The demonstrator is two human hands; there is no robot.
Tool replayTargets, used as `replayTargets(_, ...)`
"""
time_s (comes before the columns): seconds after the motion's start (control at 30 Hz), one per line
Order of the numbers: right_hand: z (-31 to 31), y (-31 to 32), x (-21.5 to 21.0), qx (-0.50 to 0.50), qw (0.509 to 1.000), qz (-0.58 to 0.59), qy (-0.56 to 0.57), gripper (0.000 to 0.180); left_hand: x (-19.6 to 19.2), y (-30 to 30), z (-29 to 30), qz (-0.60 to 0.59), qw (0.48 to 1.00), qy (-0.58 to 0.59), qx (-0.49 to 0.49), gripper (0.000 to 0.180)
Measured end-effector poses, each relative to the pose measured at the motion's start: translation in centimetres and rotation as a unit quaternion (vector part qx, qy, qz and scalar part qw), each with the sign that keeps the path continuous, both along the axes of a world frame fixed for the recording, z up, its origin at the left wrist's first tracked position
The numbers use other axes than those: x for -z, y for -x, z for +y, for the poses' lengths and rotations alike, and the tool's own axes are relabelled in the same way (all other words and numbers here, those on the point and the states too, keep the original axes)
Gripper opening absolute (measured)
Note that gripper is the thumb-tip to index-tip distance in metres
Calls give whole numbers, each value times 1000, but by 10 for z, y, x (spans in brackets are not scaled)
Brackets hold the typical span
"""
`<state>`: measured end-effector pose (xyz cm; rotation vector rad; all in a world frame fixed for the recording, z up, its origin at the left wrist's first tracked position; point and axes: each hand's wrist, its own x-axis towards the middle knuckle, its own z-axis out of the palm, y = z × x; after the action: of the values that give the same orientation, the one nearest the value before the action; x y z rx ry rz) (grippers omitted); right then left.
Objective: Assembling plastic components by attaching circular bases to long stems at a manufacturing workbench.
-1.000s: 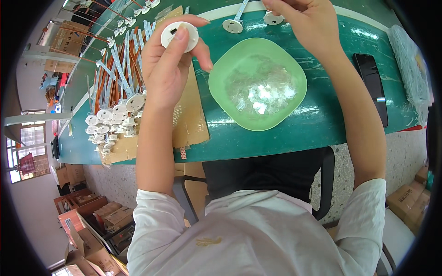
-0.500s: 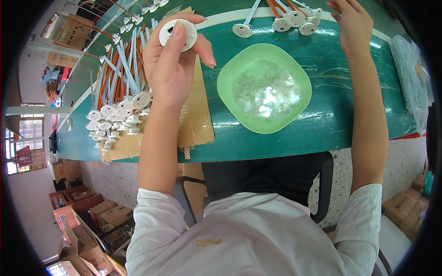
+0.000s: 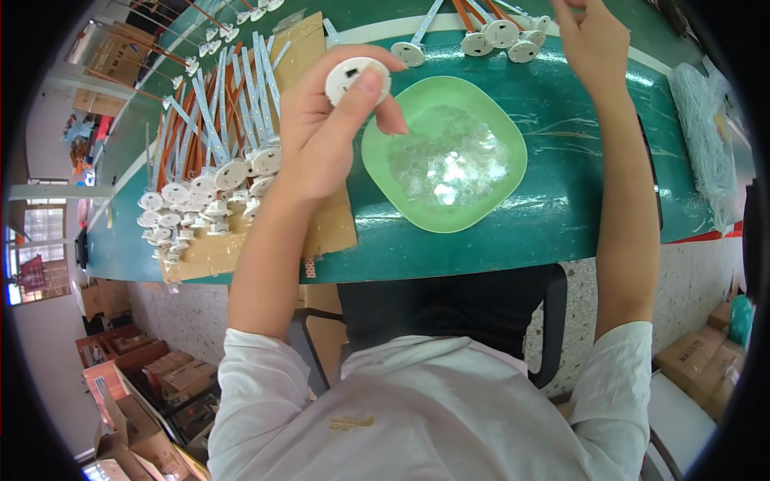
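My left hand [image 3: 329, 132] is closed on a round white disc [image 3: 358, 82] with a small dark slot, the thumb lying across its face. A pale blue strip end [image 3: 331, 30] shows just above this hand; I cannot tell whether it joins the disc. To the right of the hand is a green bowl [image 3: 377, 188] holding many small clear, shiny pieces [image 3: 453, 164]. My right hand [image 3: 595, 44] is raised at the top right, near several white discs on strips [image 3: 501, 34]. Its fingertips run out of the picture, so what they hold is hidden.
Left of my left arm, many blue and orange strips with white round ends [image 3: 233, 172] lie piled on flattened cardboard [image 3: 333, 220]. Clear plastic wrapping [image 3: 702, 144] lies at the table's right end. Cartons [image 3: 694, 353] stand on the right, and open boxes [image 3: 144, 433] at lower left.
My left hand has moved right with the white disc, now beside the bowl's upper left rim. My right hand has shifted slightly up and left, and more of its fingers are cut off.
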<state>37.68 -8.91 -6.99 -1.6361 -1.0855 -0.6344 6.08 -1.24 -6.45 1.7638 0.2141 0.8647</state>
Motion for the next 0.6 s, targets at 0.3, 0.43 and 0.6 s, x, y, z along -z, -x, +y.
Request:
replayTargets(0.3, 6, 57, -3, -560, 814, 78, -128, 18, 17, -13, -2, 14, 999, -28, -36, 19)
replayTargets(0.43, -18, 82, -18, -373, 879, -148, 258, 15, 26, -14, -1, 72, 989, -114, -66, 19)
replayTargets(0.6, -31, 102, -16, -496, 749, -84, 432, 17, 24, -13, -2, 154, 973, -159, -62, 19)
